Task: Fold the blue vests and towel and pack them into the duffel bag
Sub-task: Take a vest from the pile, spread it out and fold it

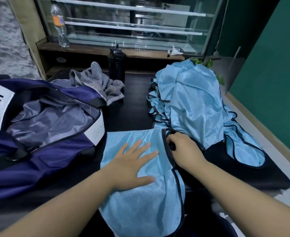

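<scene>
Vests (197,103): thin blue cloth, satin sheen, dark piping. Towel (98,81): grey ribbed cloth, matt. Duffel bag (58,151): navy woven fabric, glossy grey lining. Table (128,113): dark, matt. Bottle (59,24): clear plastic.

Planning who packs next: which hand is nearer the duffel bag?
Left. The left hand lies flat on the vest just beside the duffel bag; the right hand grips the vest's far edge.
</scene>
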The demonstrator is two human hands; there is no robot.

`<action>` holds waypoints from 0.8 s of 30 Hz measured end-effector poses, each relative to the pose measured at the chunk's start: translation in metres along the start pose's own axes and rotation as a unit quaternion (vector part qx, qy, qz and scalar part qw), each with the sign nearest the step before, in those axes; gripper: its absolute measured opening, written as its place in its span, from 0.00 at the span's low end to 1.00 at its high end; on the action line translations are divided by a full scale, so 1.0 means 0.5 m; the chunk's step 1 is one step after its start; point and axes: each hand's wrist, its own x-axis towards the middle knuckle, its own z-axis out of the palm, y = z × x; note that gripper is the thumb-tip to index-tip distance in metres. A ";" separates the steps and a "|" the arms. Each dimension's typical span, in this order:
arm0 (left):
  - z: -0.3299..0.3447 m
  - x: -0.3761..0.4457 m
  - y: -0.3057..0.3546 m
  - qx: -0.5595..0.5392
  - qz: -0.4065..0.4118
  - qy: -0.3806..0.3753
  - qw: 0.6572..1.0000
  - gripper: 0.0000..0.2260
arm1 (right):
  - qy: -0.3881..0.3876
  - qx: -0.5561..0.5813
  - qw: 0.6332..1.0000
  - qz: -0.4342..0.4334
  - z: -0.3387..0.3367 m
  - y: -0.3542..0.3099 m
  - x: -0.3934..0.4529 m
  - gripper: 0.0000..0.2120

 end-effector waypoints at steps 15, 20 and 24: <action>0.021 -0.001 -0.002 -0.046 -0.019 0.049 0.998 0.25 | -0.056 -0.029 0.998 -0.005 0.021 -0.018 0.013 0.17; 0.025 -0.002 -0.003 -0.053 -0.018 0.050 0.997 0.24 | -0.021 -0.118 0.993 0.000 0.009 -0.024 0.003 0.12; 0.025 -0.001 -0.006 -0.066 -0.014 0.049 0.997 0.26 | 0.010 -0.060 0.997 0.039 -0.038 0.008 0.011 0.08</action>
